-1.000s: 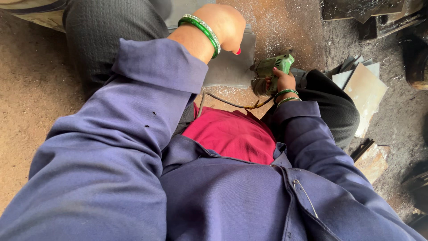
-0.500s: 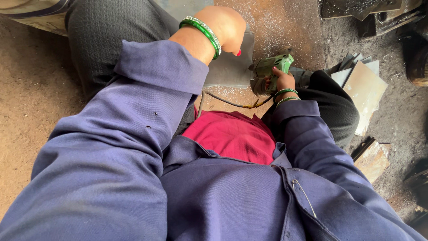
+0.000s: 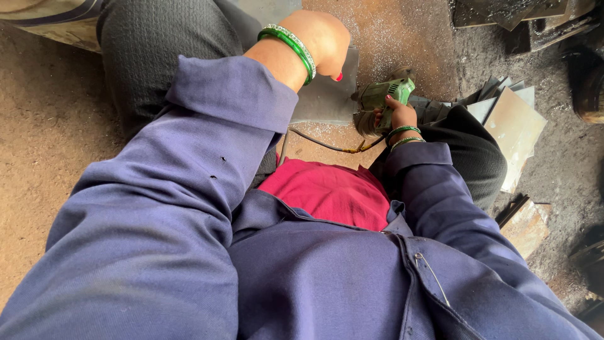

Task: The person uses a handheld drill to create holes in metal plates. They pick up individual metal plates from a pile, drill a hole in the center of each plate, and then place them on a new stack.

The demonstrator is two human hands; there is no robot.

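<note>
Right hand [image 3: 397, 116] clenched round green power tool [image 3: 379, 101], left hand [image 3: 321, 39] fisted on flat grey metal sheet [image 3: 327, 101], gritty rust-brown floor [image 3: 402, 38]

Floor [image 3: 50, 132]: was bare, dusty brown earth | grey metal plate [image 3: 324, 101] lay flat on it, metal filings [image 3: 390, 38] scattered just beyond | stacked flat metal sheets [image 3: 513, 129] lay at right | dark scrap pieces [image 3: 522, 19] at far right edge

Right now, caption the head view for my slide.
Right hand grips a green power tool at a grey metal sheet; left hand rests above it.
</note>
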